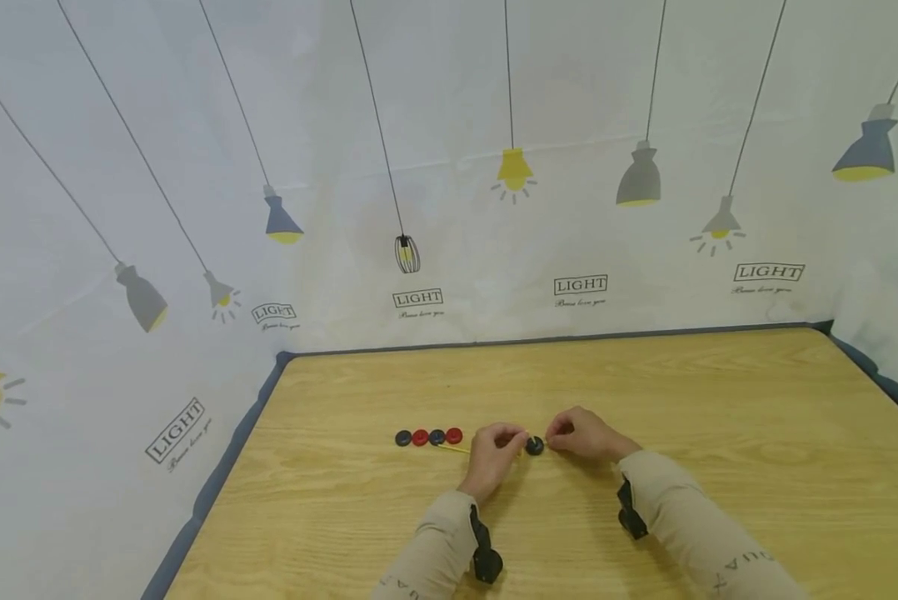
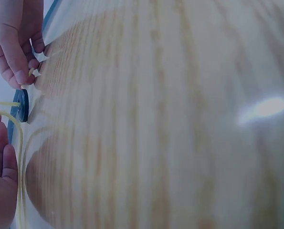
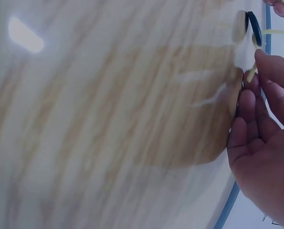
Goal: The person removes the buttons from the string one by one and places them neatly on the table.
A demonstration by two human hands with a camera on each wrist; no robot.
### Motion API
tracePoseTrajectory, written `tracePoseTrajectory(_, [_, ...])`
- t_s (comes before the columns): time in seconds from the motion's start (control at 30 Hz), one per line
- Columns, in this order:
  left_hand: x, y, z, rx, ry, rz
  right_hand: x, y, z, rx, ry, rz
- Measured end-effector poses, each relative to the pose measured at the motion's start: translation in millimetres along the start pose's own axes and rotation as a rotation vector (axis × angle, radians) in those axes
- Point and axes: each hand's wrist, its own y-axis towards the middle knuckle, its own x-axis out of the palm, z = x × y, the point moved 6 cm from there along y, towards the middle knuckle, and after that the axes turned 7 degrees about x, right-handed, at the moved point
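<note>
The left hand [image 1: 494, 450] and right hand [image 1: 580, 433] each pinch the yellow cord [image 1: 455, 448] either side of a dark button [image 1: 535, 446]. Four threaded buttons [image 1: 428, 437] lie at nine o'clock on the worktop [image 1: 719, 433].

Five buttons show on the bench [image 1: 719, 433]. Four lie in a row: two dark buttons [image 1: 403, 438] [image 1: 437, 437] and two red buttons [image 1: 420, 437] [image 1: 454, 435], alternating dark, red, dark, red. The fifth, a dark button [image 1: 535, 446], sits apart between the hands. There is one yellow cord [image 1: 453, 448]. Two hands are in view, the left hand [image 1: 496, 446] and the right hand [image 1: 586, 433]. One bench carries it all.
</note>
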Motion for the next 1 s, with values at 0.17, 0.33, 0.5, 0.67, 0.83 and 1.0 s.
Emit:
tracePoseTrajectory(0.17, [0.3, -0.6, -1.4, -0.003, -0.002, -0.005, -1.0, 0.4, 2.5, 0.007, 0.029, -0.005])
tracePoseTrajectory(0.33, [0.6, -1.4, -1.7, -0.013, -0.004, -0.007, -1.6, 0.7, 3.9, -0.006, 0.038, -0.003])
tracePoseTrajectory(0.5, [-0.6, 0.5, 2.1, -0.004, 0.0, 0.003, -2.6, 0.5, 4.4, -0.001, 0.039, -0.003])
tracePoseTrajectory(0.67, [-2.3, 2.8, 4.2, 0.01, -0.004, 0.012, -2.3, -0.8, 4.6, 0.007, 0.038, -0.005])
tracePoseTrajectory(0.83, [-4.5, 2.6, 5.0, -0.014, -0.007, 0.007, -1.1, -1.2, 3.4, -0.006, 0.028, 0.001])
tracePoseTrajectory(1.0, [-4.9, 1.9, 5.1, -0.016, -0.017, 0.007, -2.1, -2.3, 3.3, 0.007, 0.017, 0.017])
